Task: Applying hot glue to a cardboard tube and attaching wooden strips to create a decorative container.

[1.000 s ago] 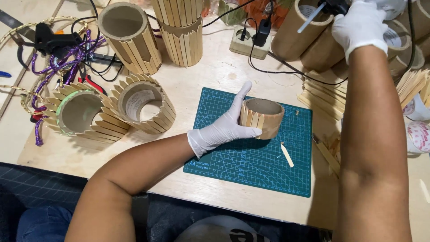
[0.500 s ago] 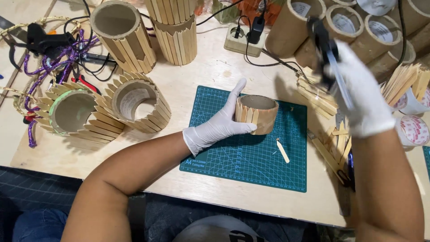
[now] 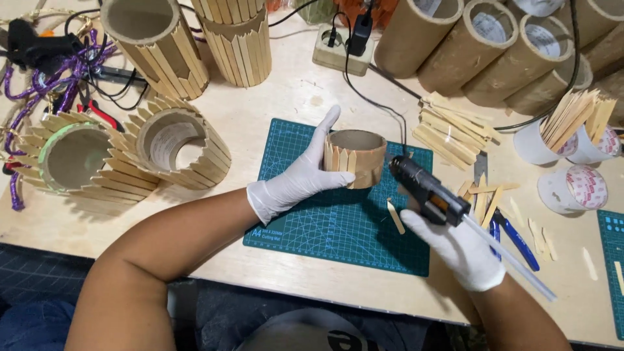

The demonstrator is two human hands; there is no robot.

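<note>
On the green cutting mat (image 3: pixel 325 227), mid-table:
- short cardboard ring (image 3: pixel 356 157), partly clad in wooden sticks, standing upright at mat's top edge
- left hand (image 3: pixel 296 179) gloved, wrapped around ring's side
- right hand (image 3: pixel 463 250) gloved, gripping black glue gun (image 3: pixel 426 188), nozzle just beside ring
- loose stick (image 3: pixel 395 216) lying on mat

Your gloved left hand (image 3: pixel 296 183) steadies the short cardboard ring (image 3: pixel 355 158), partly clad in wooden sticks, on the green cutting mat (image 3: pixel 325 227); your right hand (image 3: pixel 463 248) points the black glue gun (image 3: pixel 426 190) at it.
</note>
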